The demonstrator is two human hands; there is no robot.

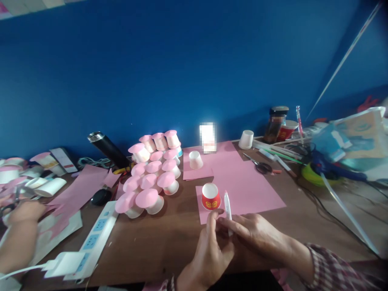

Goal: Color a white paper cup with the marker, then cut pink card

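A white marker (228, 208) points upward in my right hand (256, 232), whose fingers are closed round its lower part. My left hand (209, 250) is beside it, fingers bent and meeting the right fingertips; whether it also grips the marker is hidden. Just beyond my hands, a red paper cup (211, 197) with a yellow design stands on a small pink sheet (201, 216). Larger pink paper (257, 188) lies behind and to the right. A white cup (195, 160) rests on pink paper farther back.
Several cups topped with pink discs (149, 181) stand left of centre, near a power strip (93, 238). Scissors (262, 167) lie at right. Another person's hand (27, 212) holds scissors at far left. A black flask (109, 149) leans near the blue wall.
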